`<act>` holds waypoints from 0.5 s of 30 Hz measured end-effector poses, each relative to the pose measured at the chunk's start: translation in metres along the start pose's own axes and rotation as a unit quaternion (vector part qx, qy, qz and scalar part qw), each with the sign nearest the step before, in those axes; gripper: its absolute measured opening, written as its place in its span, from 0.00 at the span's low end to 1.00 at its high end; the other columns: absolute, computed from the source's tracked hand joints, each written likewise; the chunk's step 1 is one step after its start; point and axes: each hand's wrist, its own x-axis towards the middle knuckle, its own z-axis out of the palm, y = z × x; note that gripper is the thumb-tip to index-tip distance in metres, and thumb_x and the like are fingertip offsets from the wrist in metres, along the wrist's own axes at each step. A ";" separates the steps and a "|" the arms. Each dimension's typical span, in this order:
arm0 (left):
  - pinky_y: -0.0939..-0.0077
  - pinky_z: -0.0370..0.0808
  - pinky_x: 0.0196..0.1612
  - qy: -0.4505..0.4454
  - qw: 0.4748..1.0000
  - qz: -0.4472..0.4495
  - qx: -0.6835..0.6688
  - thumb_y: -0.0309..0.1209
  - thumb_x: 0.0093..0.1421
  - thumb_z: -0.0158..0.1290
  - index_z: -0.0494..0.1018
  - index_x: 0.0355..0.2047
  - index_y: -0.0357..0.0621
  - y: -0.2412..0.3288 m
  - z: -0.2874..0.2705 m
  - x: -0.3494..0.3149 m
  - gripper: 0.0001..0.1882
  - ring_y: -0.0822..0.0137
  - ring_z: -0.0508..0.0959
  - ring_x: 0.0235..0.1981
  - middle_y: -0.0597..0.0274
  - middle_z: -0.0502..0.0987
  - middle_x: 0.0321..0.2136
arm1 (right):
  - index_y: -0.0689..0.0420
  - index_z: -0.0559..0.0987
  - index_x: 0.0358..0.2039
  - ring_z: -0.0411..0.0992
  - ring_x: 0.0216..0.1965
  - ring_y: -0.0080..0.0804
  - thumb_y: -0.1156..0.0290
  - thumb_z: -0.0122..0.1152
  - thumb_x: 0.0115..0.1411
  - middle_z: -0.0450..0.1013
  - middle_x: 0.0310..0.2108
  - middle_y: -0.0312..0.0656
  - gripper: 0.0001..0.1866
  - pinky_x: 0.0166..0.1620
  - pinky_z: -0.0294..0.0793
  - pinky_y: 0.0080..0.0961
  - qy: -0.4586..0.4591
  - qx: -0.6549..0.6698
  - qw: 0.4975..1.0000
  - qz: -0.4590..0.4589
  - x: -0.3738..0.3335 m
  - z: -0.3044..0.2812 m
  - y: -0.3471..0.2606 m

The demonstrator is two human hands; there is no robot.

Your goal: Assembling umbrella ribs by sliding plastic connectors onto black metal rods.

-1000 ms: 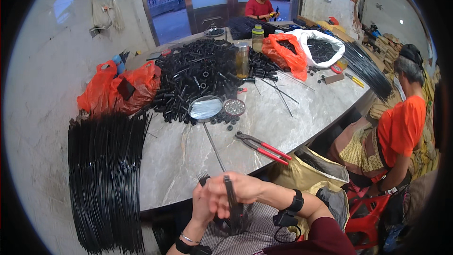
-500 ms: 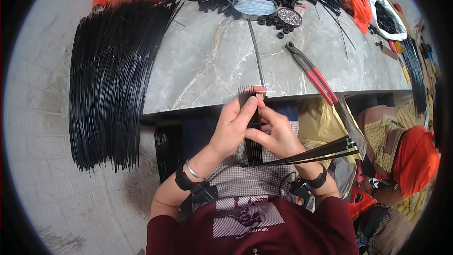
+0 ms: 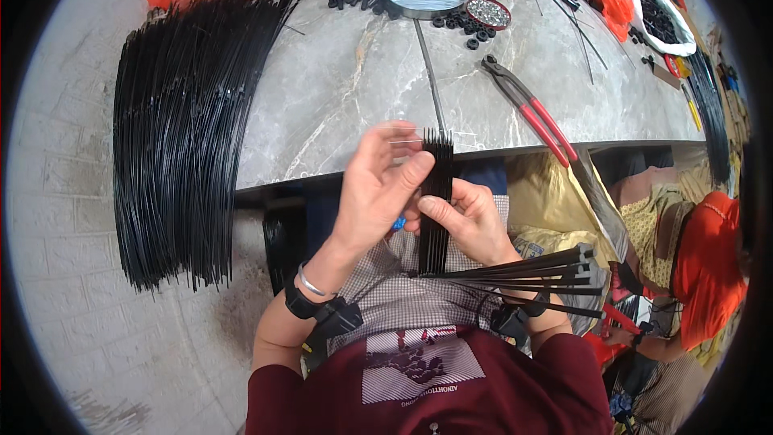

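Below marble tabletop (image 3: 346,89), centre frame: both hands (image 3: 378,193) (image 3: 467,221) pinching upright black rod bundle (image 3: 436,201), loose grip risking splayed rods.

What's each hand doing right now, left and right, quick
Left hand: closed on the upright bundle of thin black rods, near its top.
Right hand: gripping the same bundle lower down.

Light: bright, even daylight – soft shadow under table (image 3: 338,97) edge | Glare: pale sheen on marble toward 12 o'clock | Focus: centre sharp, left hand (image 3: 378,189) fingertips slightly motion-blurred | Edges: strong fisheye bending – black vignette all round
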 end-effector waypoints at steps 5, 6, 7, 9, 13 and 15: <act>0.78 0.75 0.38 0.043 0.999 -0.005 0.024 0.33 0.61 0.54 0.67 0.46 0.37 0.008 -0.009 0.007 0.17 0.70 0.74 0.41 0.58 0.72 0.39 | 0.64 0.76 0.37 0.75 0.29 0.21 0.73 0.56 0.62 0.77 0.28 0.39 0.08 0.33 0.76 0.17 -0.006 0.024 1.000 0.003 0.001 -0.004 0.002; 0.78 0.75 0.38 0.043 0.999 -0.005 0.025 0.33 0.61 0.54 0.67 0.46 0.37 0.010 -0.009 0.008 0.17 0.70 0.74 0.41 0.58 0.72 0.39 | 0.64 0.76 0.37 0.75 0.29 0.21 0.73 0.56 0.62 0.77 0.28 0.39 0.08 0.33 0.76 0.17 -0.004 0.019 1.000 0.010 0.001 -0.004 0.001; 0.78 0.75 0.37 0.042 0.999 -0.008 0.026 0.33 0.60 0.54 0.67 0.45 0.36 0.013 -0.009 0.008 0.17 0.71 0.74 0.40 0.59 0.72 0.38 | 0.64 0.76 0.37 0.75 0.29 0.21 0.73 0.56 0.62 0.77 0.28 0.39 0.08 0.33 0.76 0.17 -0.005 0.020 1.000 0.011 0.001 -0.004 0.000; 0.78 0.75 0.36 0.042 0.999 -0.012 0.028 0.33 0.60 0.55 0.68 0.44 0.36 0.013 -0.008 0.008 0.16 0.71 0.74 0.39 0.59 0.73 0.38 | 0.65 0.77 0.37 0.75 0.29 0.21 0.72 0.56 0.62 0.77 0.28 0.39 0.08 0.34 0.76 0.17 -0.003 0.011 1.000 0.009 0.001 -0.004 -0.001; 0.80 0.75 0.34 0.005 0.997 -0.068 0.028 0.28 0.58 0.57 0.70 0.40 0.34 0.005 -0.006 0.004 0.13 0.74 0.75 0.33 0.60 0.75 0.33 | 0.65 0.77 0.38 0.75 0.29 0.21 0.72 0.56 0.62 0.77 0.29 0.40 0.09 0.34 0.76 0.17 -0.007 0.024 1.000 0.006 0.002 -0.005 0.002; 0.83 0.75 0.31 -0.001 0.996 -0.093 0.015 0.23 0.56 0.58 0.73 0.35 0.33 0.004 -0.003 0.004 0.09 0.76 0.76 0.27 0.62 0.76 0.27 | 0.65 0.77 0.40 0.75 0.30 0.21 0.72 0.56 0.62 0.77 0.30 0.40 0.10 0.34 0.76 0.18 -0.011 0.009 1.000 0.007 0.003 -0.008 0.005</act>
